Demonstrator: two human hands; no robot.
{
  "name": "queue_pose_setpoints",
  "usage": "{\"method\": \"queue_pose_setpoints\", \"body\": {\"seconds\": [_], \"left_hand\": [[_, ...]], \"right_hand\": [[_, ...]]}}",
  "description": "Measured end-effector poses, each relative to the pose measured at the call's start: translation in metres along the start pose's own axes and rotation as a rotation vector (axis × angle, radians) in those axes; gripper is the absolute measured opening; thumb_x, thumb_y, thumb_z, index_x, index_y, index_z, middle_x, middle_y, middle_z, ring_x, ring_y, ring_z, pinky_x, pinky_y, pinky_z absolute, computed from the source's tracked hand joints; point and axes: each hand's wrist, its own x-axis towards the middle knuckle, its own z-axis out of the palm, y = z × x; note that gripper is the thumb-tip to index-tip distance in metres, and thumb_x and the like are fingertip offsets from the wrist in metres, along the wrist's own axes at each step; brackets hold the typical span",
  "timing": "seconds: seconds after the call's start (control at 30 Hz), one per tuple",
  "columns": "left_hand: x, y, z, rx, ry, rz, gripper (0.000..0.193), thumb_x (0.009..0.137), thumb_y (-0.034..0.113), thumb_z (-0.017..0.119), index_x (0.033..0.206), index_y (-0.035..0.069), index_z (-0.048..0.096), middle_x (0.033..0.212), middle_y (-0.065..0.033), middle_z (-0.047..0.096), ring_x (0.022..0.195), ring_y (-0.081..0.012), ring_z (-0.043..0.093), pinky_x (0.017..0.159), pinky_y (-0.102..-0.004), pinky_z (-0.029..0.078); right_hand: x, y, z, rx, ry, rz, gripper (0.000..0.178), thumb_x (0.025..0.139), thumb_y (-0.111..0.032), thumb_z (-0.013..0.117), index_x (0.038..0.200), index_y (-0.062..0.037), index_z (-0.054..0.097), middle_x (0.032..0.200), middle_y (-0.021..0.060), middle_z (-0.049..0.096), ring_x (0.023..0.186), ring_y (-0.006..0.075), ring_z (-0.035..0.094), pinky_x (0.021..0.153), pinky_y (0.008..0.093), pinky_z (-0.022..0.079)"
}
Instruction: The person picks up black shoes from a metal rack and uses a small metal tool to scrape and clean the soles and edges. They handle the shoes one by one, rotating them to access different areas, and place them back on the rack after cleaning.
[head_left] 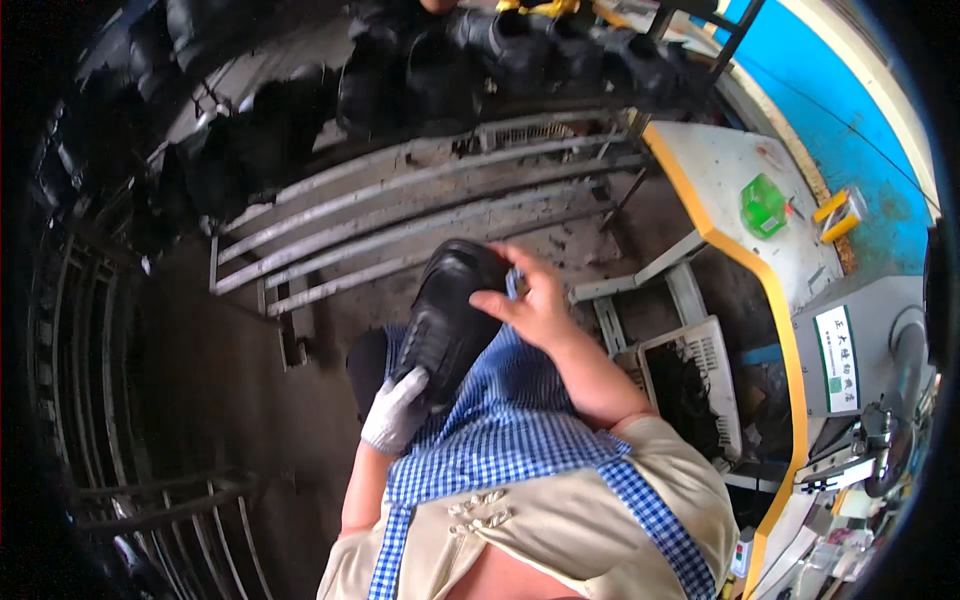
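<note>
Gripping a black lace-up shoe point(450, 310) two-handed

The white-gloved left hand point(397, 410) has its fingers clamped on the shoe's lower end; the bare right hand point(540, 305) clamps thumb and fingers near the toe. The shoe is over the blue-and-white checked cloth apron point(480, 470), left of a yellow-edged white worktable point(712, 170).

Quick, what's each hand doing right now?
Left hand: gloved, closed on the near end of a black shoe.
Right hand: ungloved, gripping its far end.
</note>
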Motion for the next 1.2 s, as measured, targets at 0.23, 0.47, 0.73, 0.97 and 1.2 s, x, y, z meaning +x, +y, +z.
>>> {"method": "queue_pose_setpoints", "body": {"seconds": [0.23, 0.47, 0.73, 0.97, 1.2], "left_hand": [[0.018, 0.034, 0.017, -0.456, -0.085, 0.461, 0.053, 0.103, 0.043, 0.048, 0.143, 0.008, 0.049, 0.136, -0.0124, 0.059, 0.111, -0.0233, 0.065, 0.070, -0.0232, 0.061], [0.004, 0.065, 0.081, -0.623, -0.335, 0.389, 0.051, 0.106, 0.039, 0.043, 0.147, 0.009, 0.043, 0.141, -0.0107, 0.056, 0.116, -0.0241, 0.062, 0.082, -0.0321, 0.061], [-0.024, 0.079, 0.077, -0.127, -0.936, 0.243, 0.062, 0.094, 0.035, 0.065, 0.140, -0.003, 0.047, 0.132, -0.0260, 0.057, 0.115, -0.0335, 0.060, 0.098, -0.0446, 0.046], [-0.006, 0.046, 0.047, 0.041, -0.632, 0.426, 0.050, 0.093, 0.031, 0.068, 0.129, -0.002, 0.057, 0.112, -0.0209, 0.065, 0.097, -0.0287, 0.062, 0.086, -0.0420, 0.049], [0.001, 0.015, 0.005, -0.046, -0.102, 0.445, 0.047, 0.099, 0.042, 0.057, 0.123, 0.001, 0.059, 0.090, -0.0111, 0.062, 0.079, -0.0231, 0.057, 0.068, -0.0362, 0.045]], "right_hand": [[-0.055, 0.029, 0.033, -0.270, -0.393, -0.257, 0.095, 0.078, -0.047, 0.081, 0.153, -0.0142, 0.033, 0.136, 0.0214, 0.058, 0.105, 0.0316, 0.069, 0.084, 0.0384, 0.059], [-0.054, 0.061, 0.048, -0.379, -0.173, -0.298, 0.090, 0.076, -0.027, 0.084, 0.150, -0.0171, 0.034, 0.139, 0.0275, 0.046, 0.098, 0.0424, 0.067, 0.080, 0.0485, 0.058], [-0.043, 0.087, -0.028, 0.232, 0.040, 0.168, 0.081, 0.078, -0.016, 0.077, 0.147, -0.0129, 0.035, 0.136, 0.0237, 0.049, 0.103, 0.0367, 0.065, 0.081, 0.0454, 0.058], [-0.021, 0.057, -0.120, 0.281, 0.871, -0.095, 0.075, 0.080, -0.006, 0.071, 0.146, -0.0101, 0.035, 0.134, 0.0187, 0.051, 0.108, 0.0301, 0.063, 0.083, 0.0421, 0.059], [0.115, -0.011, -0.186, 0.289, 1.054, -0.501, 0.073, 0.082, 0.003, 0.068, 0.145, -0.0092, 0.033, 0.134, 0.0118, 0.051, 0.117, 0.0230, 0.059, 0.084, 0.0376, 0.059]]}}
